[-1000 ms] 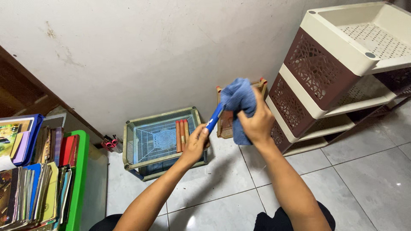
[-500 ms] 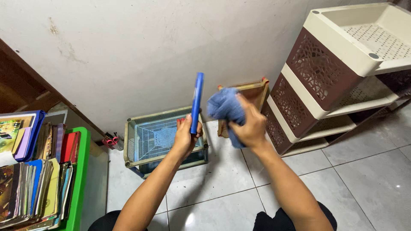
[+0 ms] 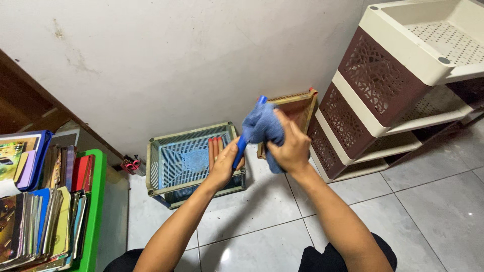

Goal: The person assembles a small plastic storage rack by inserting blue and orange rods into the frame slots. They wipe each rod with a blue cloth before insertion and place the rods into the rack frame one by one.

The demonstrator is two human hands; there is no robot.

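My left hand (image 3: pixel 224 167) grips the lower end of a blue plastic rod (image 3: pixel 240 146) that slants up to the right. My right hand (image 3: pixel 290 148) clutches a bunched blue cloth (image 3: pixel 259 126) wrapped around the rod's upper part, so only the rod's tip shows above the cloth. Both hands are raised in front of the white wall, above the floor tiles.
A cream and blue mesh basket (image 3: pixel 160 153) with orange rods (image 3: pixel 215 149) in it sits on the floor below my hands. A brown tray (image 3: pixel 297 108) leans on the wall. A cream and brown drawer rack (image 3: pixel 403 85) stands right. Books on a green shelf (image 3: pixel 93 211) fill the left.
The rod stood upright and clear of the cloth half a second ago. Now it tilts right again and the cloth covers its upper part.
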